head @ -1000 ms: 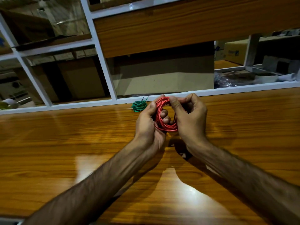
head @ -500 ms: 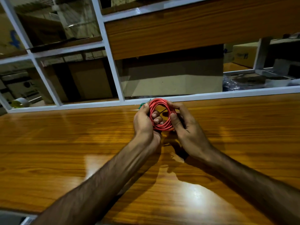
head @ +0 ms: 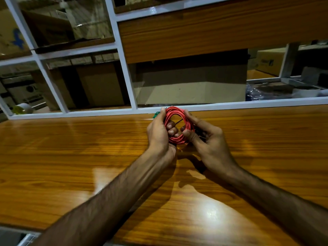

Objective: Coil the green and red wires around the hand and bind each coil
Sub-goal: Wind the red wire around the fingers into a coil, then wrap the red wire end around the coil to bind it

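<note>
A red wire coil (head: 177,139) is held upright above the wooden table (head: 71,157), between both hands. My left hand (head: 159,134) grips its left side, with fingers curled through the loop. My right hand (head: 207,141) pinches the coil's right side between thumb and fingers. A thin dark strand crosses the middle of the loop. The green wire coil (head: 156,114) lies on the table near its far edge, mostly hidden behind my left hand.
A white frame (head: 230,104) with glass panes runs along the table's far edge, with cardboard boxes (head: 191,89) behind it. A tape roll (head: 23,108) lies behind the glass at far left. A bright glare spot marks the near tabletop.
The view has shifted, so the hands and red coil sit further right and higher in frame. My left hand now covers most of the green coil. My right hand has moved to the coil's right side.
</note>
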Demonstrator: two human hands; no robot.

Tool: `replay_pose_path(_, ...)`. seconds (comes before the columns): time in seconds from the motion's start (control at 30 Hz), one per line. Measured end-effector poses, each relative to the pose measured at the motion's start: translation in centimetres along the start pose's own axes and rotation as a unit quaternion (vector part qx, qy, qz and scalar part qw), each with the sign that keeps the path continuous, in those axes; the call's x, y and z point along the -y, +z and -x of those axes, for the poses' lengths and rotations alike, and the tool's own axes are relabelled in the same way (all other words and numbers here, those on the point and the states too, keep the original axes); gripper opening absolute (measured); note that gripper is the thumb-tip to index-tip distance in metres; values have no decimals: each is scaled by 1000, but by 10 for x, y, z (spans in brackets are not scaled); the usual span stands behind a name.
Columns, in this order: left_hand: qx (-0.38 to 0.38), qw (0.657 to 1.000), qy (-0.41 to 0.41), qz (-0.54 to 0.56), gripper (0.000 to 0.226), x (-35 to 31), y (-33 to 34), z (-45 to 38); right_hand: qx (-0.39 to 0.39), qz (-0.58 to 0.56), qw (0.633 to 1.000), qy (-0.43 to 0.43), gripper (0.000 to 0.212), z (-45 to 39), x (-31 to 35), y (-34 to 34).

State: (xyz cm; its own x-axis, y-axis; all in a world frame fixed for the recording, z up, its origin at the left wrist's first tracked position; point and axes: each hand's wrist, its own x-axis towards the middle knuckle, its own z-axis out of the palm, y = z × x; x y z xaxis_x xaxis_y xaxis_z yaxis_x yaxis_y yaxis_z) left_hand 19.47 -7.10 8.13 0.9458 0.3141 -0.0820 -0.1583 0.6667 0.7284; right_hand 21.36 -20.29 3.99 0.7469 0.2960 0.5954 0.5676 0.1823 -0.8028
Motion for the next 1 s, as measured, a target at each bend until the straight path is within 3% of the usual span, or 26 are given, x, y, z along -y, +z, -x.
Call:
replay_pose_path(0.17,-33,999,16,-1,25,-1,4,1,-16,-24,999,20,56,0,-1,5)
replay_pose_path(0.3,-71,996,49,-33,16,-1,4,-1,5,13,999,29,56,1,-5,7)
replay_pose_path(0.47,-90,988,95,-86,16,-3,-2,-13,46,-51,994,80,46,-3,-1,5)
replay_pose_path(0.73,-127,969,116,-179,13,-15,-28,-30,9,125,990,67,22,-22,-20,-17)
replay_pose_path(0.87,-137,968,110,-178,11,-28,-38,-42,-4,271,960,65,17,-41,-41,-41)
replay_pose_path(1.0,-129,965,117,-197,26,-35,-48,-54,0,355,934,44,15,-65,-59,-56)
